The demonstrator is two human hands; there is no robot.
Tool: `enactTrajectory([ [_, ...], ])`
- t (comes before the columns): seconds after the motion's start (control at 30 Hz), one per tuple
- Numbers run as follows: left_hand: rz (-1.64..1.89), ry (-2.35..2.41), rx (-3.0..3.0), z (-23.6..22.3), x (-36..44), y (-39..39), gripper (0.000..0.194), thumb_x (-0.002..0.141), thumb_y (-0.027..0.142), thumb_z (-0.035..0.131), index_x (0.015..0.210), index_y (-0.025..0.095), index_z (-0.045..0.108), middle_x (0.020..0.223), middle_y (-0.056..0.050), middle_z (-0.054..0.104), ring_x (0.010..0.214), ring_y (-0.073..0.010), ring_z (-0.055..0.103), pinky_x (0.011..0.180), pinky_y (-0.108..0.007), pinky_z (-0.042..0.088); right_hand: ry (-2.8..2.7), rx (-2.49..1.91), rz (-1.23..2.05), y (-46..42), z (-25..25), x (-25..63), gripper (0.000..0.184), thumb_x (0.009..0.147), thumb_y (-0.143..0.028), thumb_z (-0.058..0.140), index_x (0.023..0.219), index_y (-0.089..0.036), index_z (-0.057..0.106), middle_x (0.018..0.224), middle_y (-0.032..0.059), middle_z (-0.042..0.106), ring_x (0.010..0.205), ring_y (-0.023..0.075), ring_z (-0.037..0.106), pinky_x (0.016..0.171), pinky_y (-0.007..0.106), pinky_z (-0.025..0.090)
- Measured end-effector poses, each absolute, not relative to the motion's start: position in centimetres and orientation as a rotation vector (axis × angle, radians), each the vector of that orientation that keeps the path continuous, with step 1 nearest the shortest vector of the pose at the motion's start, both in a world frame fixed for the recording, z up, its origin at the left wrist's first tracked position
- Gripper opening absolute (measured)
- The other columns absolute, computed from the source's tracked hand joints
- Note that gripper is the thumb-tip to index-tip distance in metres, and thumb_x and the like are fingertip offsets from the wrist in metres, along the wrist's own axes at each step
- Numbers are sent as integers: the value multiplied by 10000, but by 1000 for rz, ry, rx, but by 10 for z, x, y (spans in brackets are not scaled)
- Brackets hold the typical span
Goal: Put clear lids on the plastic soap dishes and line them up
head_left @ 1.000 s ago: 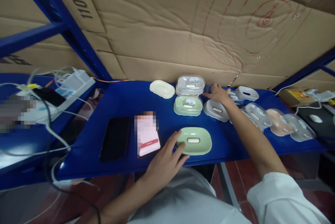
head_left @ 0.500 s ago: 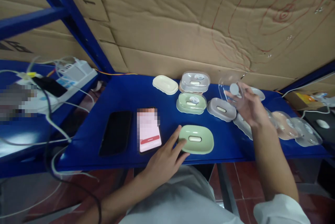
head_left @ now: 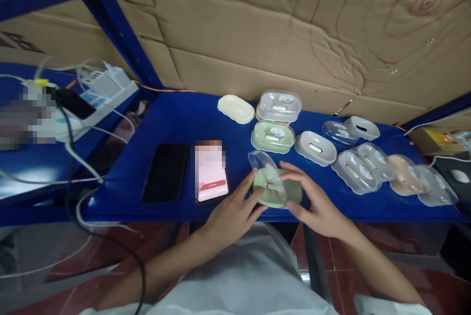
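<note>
Phones: black phone [head_left: 164,173] and lit phone [head_left: 211,171] lie on the blue desk [head_left: 184,123].
Left hand: my left hand [head_left: 228,217], fingers spread, steadies the green dish [head_left: 292,192] at the front edge.
Right hand: my right hand [head_left: 316,202] grips a tilted clear lid [head_left: 267,170] over it.

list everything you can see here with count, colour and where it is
green soap dish: 1, pale green, front edge of the shelf, between both hands
clear lid: 1, see-through, tilted over the green soap dish
lidded green dish: 1, green with clear lid, behind the front one
cream dish: 1, cream, back of the shelf
lidded dish at back: 1, clear lid, beside the cream dish
other dishes and lids: several, white, clear and peach, in a row to the right
phones: 2, one dark screen, one lit, left of the dishes
power strip: 1, white, with cables, far left
shelf: 1, blue
cardboard: brown, behind the shelf
left hand: fingers on the green dish's left rim
right hand: at the dish's right side, by the lid
</note>
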State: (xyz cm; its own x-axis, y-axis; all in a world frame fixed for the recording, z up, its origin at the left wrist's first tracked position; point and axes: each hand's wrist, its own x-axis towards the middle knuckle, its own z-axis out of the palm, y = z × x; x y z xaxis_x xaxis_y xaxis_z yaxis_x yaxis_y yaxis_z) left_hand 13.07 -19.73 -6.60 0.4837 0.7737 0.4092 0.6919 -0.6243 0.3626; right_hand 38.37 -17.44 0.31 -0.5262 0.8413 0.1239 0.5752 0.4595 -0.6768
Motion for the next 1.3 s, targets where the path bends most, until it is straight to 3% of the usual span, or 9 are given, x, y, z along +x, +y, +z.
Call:
enactTrajectory([
  [0.17, 774, 1247, 2589, -73, 129, -197, 459, 1085, 344, 568, 1509, 176, 519, 1687, -210, 415, 1513, -348, 508, 1131, -434, 574, -2424, -1169, 580, -183, 1, 355, 665, 965, -422, 726, 1550, -356, 418, 1698, 137, 412, 1556, 356, 432, 1168, 643, 486],
  [0.27, 729, 1252, 2591, -74, 129, -198, 503, 1068, 316, 600, 1545, 201, 493, 1706, -193, 390, 1502, -348, 522, 1088, -417, 600, -2497, -1128, 576, -182, 1, 351, 636, 990, -365, 678, 1571, -345, 421, 1682, 118, 447, 1534, 321, 473, 1178, 585, 502],
  [0.4, 813, 1246, 2608, -72, 130, -198, 558, 1065, 351, 622, 1560, 164, 446, 1723, -208, 356, 1529, -342, 485, 1156, -422, 551, -2541, -1136, 556, -179, 8, 375, 645, 978, -323, 690, 1574, -356, 444, 1661, 91, 486, 1539, 318, 466, 1206, 586, 474],
  [0.6, 1062, 1223, 2354, -76, 132, -199, 465, 1061, 408, 623, 1414, 152, 460, 1608, -254, 515, 1414, -309, 616, 1015, -400, 649, -2550, -1225, 656, -186, 12, 417, 580, 1042, -301, 627, 1590, -367, 450, 1740, 66, 357, 1625, 316, 306, 1261, 598, 399],
  [0.77, 1055, 1261, 2304, -76, 133, -200, 703, 1043, 397, 661, 1611, 187, 305, 1573, -206, 575, 1392, -288, 636, 1064, -385, 630, -2537, -1194, 619, -191, 11, 424, 590, 1066, -221, 557, 1619, -368, 413, 1747, 56, 346, 1637, 291, 276, 1282, 582, 382],
  [0.87, 1041, 1283, 2319, -74, 134, -200, 761, 1045, 394, 659, 1657, 203, 249, 1580, -192, 572, 1394, -286, 635, 1097, -395, 611, -2585, -1189, 521, -191, 10, 418, 532, 1068, -240, 558, 1578, -366, 475, 1734, 53, 370, 1643, 310, 255, 1279, 619, 368],
  [1.0, 987, 1288, 2460, -72, 134, -199, 659, 1063, 417, 616, 1613, 182, 337, 1571, -207, 576, 1407, -303, 625, 1064, -410, 629, -2601, -1224, 330, -191, 1, 406, 580, 1023, -395, 681, 1571, -340, 499, 1731, 101, 359, 1635, 361, 263, 1265, 658, 366],
  [1.17, 946, 1316, 2538, -71, 134, -199, 553, 1099, 435, 532, 1568, 180, 388, 1561, -200, 588, 1389, -286, 643, 1035, -376, 639, -2578, -1220, 239, -190, -9, 408, 592, 1039, -339, 661, 1599, -372, 472, 1669, 99, 451, 1602, 340, 346, 1225, 601, 453],
  [1.3, 920, 1334, 2611, -70, 134, -200, 534, 1098, 450, 525, 1538, 163, 429, 1560, -220, 583, 1376, -301, 653, 1015, -368, 645, -2544, -1215, 190, -191, -17, 411, 642, 1023, -323, 687, 1616, -374, 445, 1653, 110, 455, 1608, 348, 329, 1225, 618, 449],
])
